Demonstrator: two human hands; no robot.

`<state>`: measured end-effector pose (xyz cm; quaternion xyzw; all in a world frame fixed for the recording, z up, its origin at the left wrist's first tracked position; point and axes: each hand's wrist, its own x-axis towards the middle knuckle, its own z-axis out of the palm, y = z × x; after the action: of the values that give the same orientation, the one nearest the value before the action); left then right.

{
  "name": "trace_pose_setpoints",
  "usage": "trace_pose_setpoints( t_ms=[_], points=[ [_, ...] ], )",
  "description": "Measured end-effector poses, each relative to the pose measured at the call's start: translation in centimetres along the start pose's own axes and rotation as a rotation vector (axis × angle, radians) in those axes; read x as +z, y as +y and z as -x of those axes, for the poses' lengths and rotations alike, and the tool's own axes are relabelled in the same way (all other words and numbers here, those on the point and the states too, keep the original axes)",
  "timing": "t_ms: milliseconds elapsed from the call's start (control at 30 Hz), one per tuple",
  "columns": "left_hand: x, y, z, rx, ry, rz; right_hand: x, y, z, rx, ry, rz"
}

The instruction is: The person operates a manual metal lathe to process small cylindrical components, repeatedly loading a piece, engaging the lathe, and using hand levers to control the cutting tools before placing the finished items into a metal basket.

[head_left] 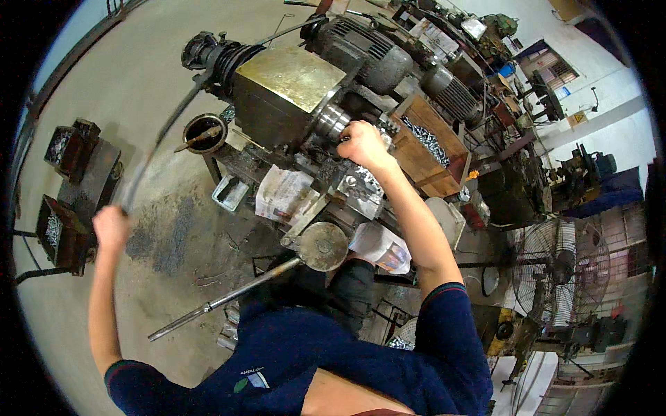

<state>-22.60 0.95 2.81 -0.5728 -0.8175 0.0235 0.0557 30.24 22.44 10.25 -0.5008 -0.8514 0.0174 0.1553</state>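
Observation:
My left hand [111, 227], somewhat blurred, is closed round the lower end of a long dark lever [166, 128]. The lever curves up to the back of a lathe-like machine headstock [270, 104]. My right hand [364, 144] is at the shiny round spindle nose [331, 120], its fingers curled together; whatever they hold is hidden. Below that hand sits a metal tool slide [357, 187] with bits of swarf about it. A long steel handle [229, 295] runs from a round metal hub [323, 247] towards the lower left.
A wooden box [433, 177] of small metal parts stands right of the spindle. Left of the machine is a round pot [205, 134] with a brush. Metal bins [59, 239] of parts stand at far left. A caged fan [562, 267] is at right; motors [368, 52] sit behind.

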Motion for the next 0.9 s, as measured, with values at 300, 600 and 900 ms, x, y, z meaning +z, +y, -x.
trace_pose_setpoints(
  t_ms=[300, 600, 900],
  points=[
    [1.5, -7.4, -8.1, 0.141, 0.196, -0.176, -1.7, -1.2, 1.0, -0.093, 0.077, 0.067],
    [12.6, 8.4, -6.1, 0.085, 0.130, 0.978, -10.1, 0.5, 16.3, 0.058, 0.367, -0.132],
    [15.2, 21.5, -7.4, 0.651, -0.108, 0.042, -9.8, 6.5, 37.6, 0.701, 0.172, -0.045]
  ],
)
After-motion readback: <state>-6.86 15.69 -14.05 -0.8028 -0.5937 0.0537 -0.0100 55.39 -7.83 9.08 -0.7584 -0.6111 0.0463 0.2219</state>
